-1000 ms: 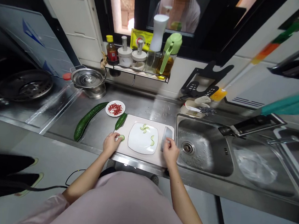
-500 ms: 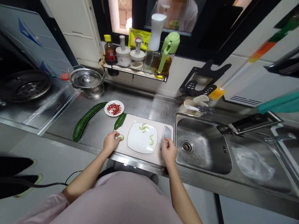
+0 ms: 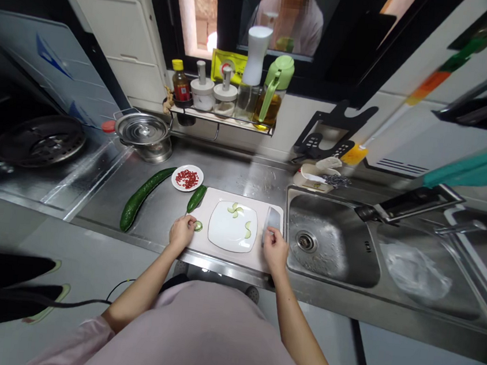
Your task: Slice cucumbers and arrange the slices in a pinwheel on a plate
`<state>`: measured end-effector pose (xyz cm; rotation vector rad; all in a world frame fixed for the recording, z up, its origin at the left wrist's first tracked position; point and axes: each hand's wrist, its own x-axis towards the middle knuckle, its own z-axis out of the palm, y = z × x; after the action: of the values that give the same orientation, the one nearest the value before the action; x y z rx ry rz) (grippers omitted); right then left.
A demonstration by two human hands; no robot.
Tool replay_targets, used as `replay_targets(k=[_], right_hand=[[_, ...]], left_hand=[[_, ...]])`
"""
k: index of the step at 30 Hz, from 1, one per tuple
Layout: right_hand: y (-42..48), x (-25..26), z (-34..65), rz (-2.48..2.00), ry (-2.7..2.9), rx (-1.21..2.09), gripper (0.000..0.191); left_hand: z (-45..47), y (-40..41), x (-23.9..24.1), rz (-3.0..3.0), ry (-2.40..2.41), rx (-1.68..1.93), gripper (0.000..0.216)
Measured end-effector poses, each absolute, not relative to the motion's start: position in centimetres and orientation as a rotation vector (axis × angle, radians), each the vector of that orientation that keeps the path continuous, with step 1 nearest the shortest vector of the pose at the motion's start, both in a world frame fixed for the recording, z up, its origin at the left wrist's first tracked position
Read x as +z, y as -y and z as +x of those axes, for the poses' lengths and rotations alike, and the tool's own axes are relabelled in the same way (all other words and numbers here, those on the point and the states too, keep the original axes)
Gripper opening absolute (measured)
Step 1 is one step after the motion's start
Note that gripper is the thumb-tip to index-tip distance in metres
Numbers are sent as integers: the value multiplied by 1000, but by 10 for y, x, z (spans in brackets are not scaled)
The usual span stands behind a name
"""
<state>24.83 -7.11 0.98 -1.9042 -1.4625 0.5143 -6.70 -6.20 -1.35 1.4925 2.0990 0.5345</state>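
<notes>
My left hand (image 3: 182,231) is at the left edge of the pale cutting board (image 3: 202,242), fingers closed at the edge of a round cucumber slice (image 3: 198,226). Over at the board's right side, my right hand (image 3: 275,248) has its fingers curled at a knife (image 3: 272,219); the grip hides the handle. Between the hands, a white plate (image 3: 225,233) carries thin cucumber slices (image 3: 235,209) in a fan at its top and a curved pair (image 3: 248,229) at its right. A cut cucumber piece (image 3: 197,198) lies at the board's upper left corner.
A long whole cucumber (image 3: 139,202) and a small dish (image 3: 174,182) of red bits lie left of the board. Behind stand a lidded steel pot (image 3: 151,148) and a seasoning rack (image 3: 241,122). The sink (image 3: 330,267) and faucet (image 3: 415,203) are on the right.
The knife blade shows broader and flatter on the board. More of the round slice shows beside my left fingers. Both hands stay nearly in place; the view has shifted slightly.
</notes>
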Motion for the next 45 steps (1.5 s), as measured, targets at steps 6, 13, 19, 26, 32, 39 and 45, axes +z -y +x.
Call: replay_targets(k=[6, 13, 19, 26, 32, 39, 45], right_hand=[[71, 13, 244, -1888, 1465, 535, 46], [67, 37, 212, -1659, 1688, 686, 39], [70, 57, 179, -1431, 1865, 804, 28], [69, 58, 178, -1398, 1832, 766, 24], [69, 66, 179, -1296, 1805, 669, 26], [69, 69, 180, -1182, 1956, 504, 26], [70, 70, 184, -1138, 2015, 429, 24]], left_hand=[[-60, 57, -5, 1291, -1963, 850, 17], [-27, 46, 26, 1224, -1587, 1057, 22], [10, 55, 50, 1368, -1343, 989, 17], [17, 59, 51, 1222, -1364, 1029, 26], [15, 64, 63, 738, -1242, 862, 49], [10, 62, 78, 430, -1016, 777, 45], [9, 58, 82, 375, -985, 779, 44]])
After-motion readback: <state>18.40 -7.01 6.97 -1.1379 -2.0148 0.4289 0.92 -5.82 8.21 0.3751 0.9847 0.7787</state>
